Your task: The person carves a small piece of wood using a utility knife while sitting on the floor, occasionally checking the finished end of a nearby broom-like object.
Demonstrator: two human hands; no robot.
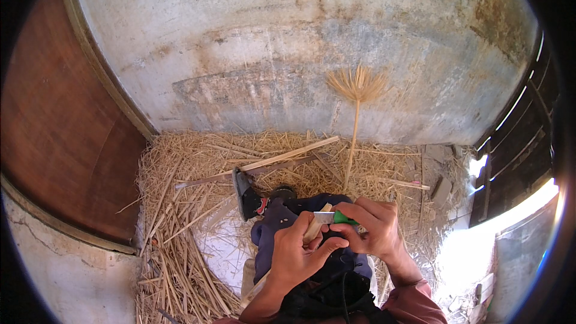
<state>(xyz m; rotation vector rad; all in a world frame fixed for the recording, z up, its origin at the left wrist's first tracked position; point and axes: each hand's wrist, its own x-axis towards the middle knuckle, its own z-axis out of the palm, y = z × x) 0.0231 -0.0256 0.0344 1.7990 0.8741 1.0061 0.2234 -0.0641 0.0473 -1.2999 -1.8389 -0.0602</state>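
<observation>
My left hand (292, 255) is closed around a pale bamboo strip (313, 230), held over my lap. The strip's upper end sticks out past the fingers, and a pale length shows again beside my left forearm. In my right hand (376, 228) is a small knife (342, 218) with a green handle, gripped with the fingers wrapped round it. Its short flat blade points left and lies across the strip near the upper end, close to my left thumb and fingers. Both hands are almost touching.
Long split strips (180, 273) are heaped on the floor at left, amid straw-like shavings (186, 150). A bamboo stick with a splayed, broom-like head (358, 87) leans on the wall (252, 42). A brown door (66, 120) stands left; dark slats (516, 150) are at right.
</observation>
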